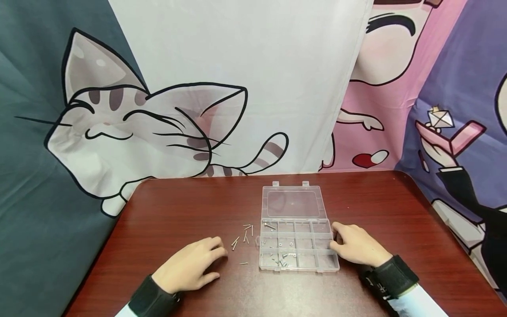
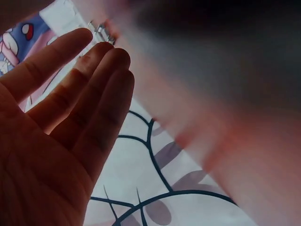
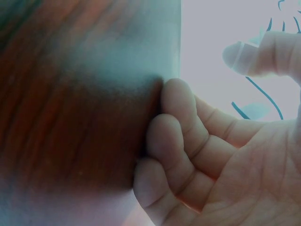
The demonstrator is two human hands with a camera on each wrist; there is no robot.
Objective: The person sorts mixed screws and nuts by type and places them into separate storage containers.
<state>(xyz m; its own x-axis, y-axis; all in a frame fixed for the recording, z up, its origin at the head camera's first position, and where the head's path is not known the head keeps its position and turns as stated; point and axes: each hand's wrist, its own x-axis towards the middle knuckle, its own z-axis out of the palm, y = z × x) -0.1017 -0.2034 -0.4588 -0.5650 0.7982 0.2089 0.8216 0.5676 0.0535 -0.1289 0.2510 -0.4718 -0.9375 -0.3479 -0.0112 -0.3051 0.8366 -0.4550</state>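
A clear plastic compartment box (image 1: 338,264) lies on the table with its lid (image 1: 293,202) folded back. One screw (image 1: 270,226) sits in its back left compartment, and several small metal pieces (image 1: 283,263) lie in the front ones. Left of the box, several long screws (image 1: 252,230) are scattered on the tabletop. My left hand (image 1: 192,264) hovers low beside them, palm down; its fingers (image 2: 101,110) are nearly straight and hold nothing. At the box's right side rests my right hand (image 1: 358,244), fingers loosely bent, its fingertips (image 3: 164,134) against the tabletop and the thumb apart from them.
The dark red wooden table (image 1: 190,207) has rounded back corners. A single screw (image 1: 243,263) lies near the box's front left corner. Behind the table hangs a printed cloth (image 1: 253,57) with a cartoon cat. Both wrists wear black bands (image 1: 392,277).
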